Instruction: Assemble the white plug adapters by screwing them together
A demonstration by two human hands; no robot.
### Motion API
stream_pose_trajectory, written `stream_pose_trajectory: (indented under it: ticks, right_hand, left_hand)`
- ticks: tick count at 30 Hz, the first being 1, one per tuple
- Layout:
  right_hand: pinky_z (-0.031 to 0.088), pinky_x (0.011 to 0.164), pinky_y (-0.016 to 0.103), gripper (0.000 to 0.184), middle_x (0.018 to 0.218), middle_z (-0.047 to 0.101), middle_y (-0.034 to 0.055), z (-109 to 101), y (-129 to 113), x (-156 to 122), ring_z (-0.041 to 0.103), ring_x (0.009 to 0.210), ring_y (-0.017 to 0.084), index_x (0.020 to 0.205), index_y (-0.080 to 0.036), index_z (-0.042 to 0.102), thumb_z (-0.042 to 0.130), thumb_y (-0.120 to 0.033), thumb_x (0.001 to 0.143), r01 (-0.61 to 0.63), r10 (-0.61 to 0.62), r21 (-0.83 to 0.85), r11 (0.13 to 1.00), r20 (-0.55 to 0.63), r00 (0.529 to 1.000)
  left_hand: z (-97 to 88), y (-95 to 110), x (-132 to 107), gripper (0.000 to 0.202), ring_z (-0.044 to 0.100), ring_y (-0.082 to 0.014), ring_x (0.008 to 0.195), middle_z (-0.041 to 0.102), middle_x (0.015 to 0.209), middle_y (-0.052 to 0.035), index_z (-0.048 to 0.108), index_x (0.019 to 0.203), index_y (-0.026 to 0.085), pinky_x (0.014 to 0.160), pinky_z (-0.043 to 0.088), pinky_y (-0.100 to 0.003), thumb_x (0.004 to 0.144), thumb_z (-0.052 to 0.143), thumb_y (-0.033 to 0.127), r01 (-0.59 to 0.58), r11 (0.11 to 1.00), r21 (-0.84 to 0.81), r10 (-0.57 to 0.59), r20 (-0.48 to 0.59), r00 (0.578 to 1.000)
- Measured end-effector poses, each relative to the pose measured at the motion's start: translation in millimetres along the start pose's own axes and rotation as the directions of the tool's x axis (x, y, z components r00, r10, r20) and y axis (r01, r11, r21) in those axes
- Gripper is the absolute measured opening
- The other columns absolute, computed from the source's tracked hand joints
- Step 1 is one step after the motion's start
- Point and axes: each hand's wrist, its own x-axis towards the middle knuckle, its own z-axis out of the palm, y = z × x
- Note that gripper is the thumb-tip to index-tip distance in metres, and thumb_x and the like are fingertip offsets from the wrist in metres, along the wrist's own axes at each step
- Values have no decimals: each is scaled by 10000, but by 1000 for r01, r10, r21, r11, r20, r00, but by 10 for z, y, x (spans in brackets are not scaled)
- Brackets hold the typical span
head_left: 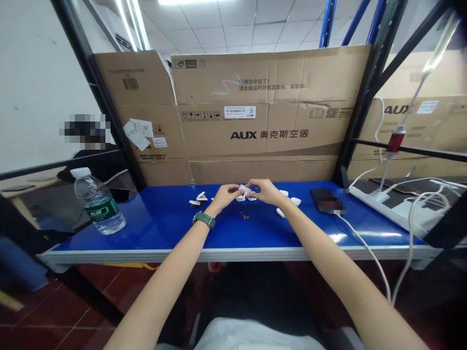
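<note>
I have the small white plastic piece (244, 189) up between two hands, over the blue bench (160, 223) near its middle. The left hand (223, 197) pinches it with thumb and fingers, and the right hand (268, 191) meets it from the other side — each grip narrow and closed on the piece, as far as I can make out at this size. I judge it light and stiff, rather slick on its smooth faces; I'd take it by the outer edges with fingertip pressure only, since a thin wall might crack under a hard squeeze. Other white pieces (295, 201) lie to the right, and small brass-coloured parts (245, 217) lie loose nearer me — hard, tiny and apt to roll, so I'd lift them singly by the ends. Left of the left hand sits a cluster of white parts (200, 196), too small for me to tell apart.
</note>
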Motion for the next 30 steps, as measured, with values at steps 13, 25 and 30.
stream_pose_trajectory:
  ticks: [13, 25, 30]
  right_hand:
    - [455, 772, 264, 242, 1052, 796, 87, -1, -11, 13, 716, 902, 214, 1131, -193, 757, 579, -164, 970, -16, 34, -124, 992, 147, 989]
    - [456, 747, 285, 177, 977, 782, 94, 69, 78, 1, 705, 862, 229, 1087, -200, 752, 643, -275, 968, -111, 138, -191, 975, 136, 981]
    - [463, 756, 262, 144, 933, 759, 66, 48, 20, 0, 682, 850, 193, 1020, -165, 729, 723, -220, 886, -24, 30, -118, 993, 49, 998]
  left_hand:
    - [9, 105, -17, 408, 689, -195, 745, 767, 793, -49, 742, 855, 175, 704, 509, -273, 853, 704, 581, -76, 945, 318, 84, -14, 996]
    - [22, 61, -35, 390, 692, -201, 671, 726, 673, -26, 720, 856, 185, 676, 480, -277, 938, 566, 534, -29, 909, 416, 0, 68, 998]
    - [-5, -26, -17, 370, 702, -206, 697, 738, 717, -28, 723, 923, 192, 674, 481, -273, 938, 561, 525, 2, 899, 438, -12, 19, 1000]
